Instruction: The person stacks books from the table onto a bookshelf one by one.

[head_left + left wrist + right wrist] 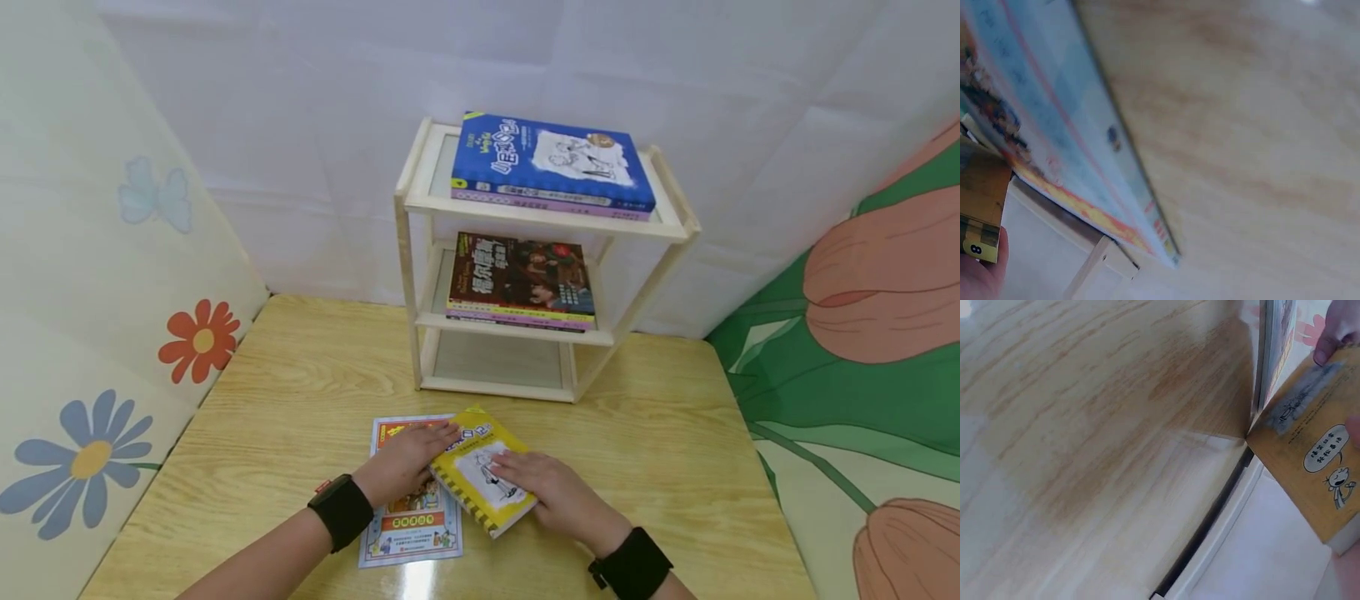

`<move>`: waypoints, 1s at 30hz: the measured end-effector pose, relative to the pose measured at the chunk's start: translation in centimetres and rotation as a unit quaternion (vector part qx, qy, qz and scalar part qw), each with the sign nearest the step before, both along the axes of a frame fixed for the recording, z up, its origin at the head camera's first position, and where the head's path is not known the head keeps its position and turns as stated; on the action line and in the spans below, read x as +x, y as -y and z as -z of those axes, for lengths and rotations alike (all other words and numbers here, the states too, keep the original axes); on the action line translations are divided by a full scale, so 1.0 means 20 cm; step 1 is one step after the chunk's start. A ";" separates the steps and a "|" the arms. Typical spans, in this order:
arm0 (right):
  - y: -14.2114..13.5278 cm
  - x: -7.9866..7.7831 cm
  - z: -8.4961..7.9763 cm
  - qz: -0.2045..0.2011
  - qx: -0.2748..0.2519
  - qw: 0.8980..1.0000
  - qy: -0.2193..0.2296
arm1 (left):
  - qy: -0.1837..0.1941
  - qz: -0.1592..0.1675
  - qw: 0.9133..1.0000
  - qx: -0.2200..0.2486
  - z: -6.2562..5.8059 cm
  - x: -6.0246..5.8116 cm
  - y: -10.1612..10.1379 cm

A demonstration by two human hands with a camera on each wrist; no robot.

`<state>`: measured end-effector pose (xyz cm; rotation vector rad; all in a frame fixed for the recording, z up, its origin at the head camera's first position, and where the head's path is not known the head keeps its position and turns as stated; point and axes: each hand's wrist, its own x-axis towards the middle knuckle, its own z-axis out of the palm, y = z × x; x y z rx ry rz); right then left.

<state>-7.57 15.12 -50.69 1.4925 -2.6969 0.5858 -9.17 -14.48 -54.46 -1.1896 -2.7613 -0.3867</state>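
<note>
Both hands hold a yellow comic-style paperback [480, 487], its cover facing up and tilted askew in the head view. My left hand [405, 462] grips the upper left side, fingers over the cover. My right hand [555, 496] grips the right side, fingertips on the white cover drawing. The right wrist view shows the orange-yellow back cover [1294, 440] from below, with a thumb pressed on it. A numbered spine [982, 247] shows beside a hand in the left wrist view. A blue-bordered book [412, 542] lies on the table, partly hidden under the left hand and paperback.
Beyond the hands stands a white three-tier wooden shelf [495, 386]. Its top tier bears a blue book [555, 158] over a pink one; the middle bears a stack with a dark-covered book [521, 275] on top. Floral panels [90, 250] flank the wood-grain table [300, 375].
</note>
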 end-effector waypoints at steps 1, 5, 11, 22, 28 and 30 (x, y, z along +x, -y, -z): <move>0.00 0.00 -0.01 0.006 0.000 1.000 -0.004 | -0.009 -0.001 1.000 0.001 -0.01 0.00 0.00; 0.00 0.00 -0.05 0.034 -0.006 0.999 -0.022 | -0.041 -0.012 0.999 0.009 -0.08 0.01 -0.01; -0.03 -0.01 -0.11 0.047 -0.045 0.997 -0.035 | -0.091 -0.051 0.994 0.014 -0.20 0.04 -0.05; -0.07 -0.01 -0.31 0.072 0.031 0.994 0.082 | -0.147 -0.103 0.984 -0.006 -0.43 0.09 -0.17; -0.09 -0.02 -0.39 0.053 0.076 0.978 0.185 | -0.167 -0.125 0.978 0.001 -0.48 0.12 -0.22; -0.09 -0.02 -0.41 0.049 0.086 0.971 0.220 | -0.154 -0.135 0.979 -0.013 -0.50 0.13 -0.24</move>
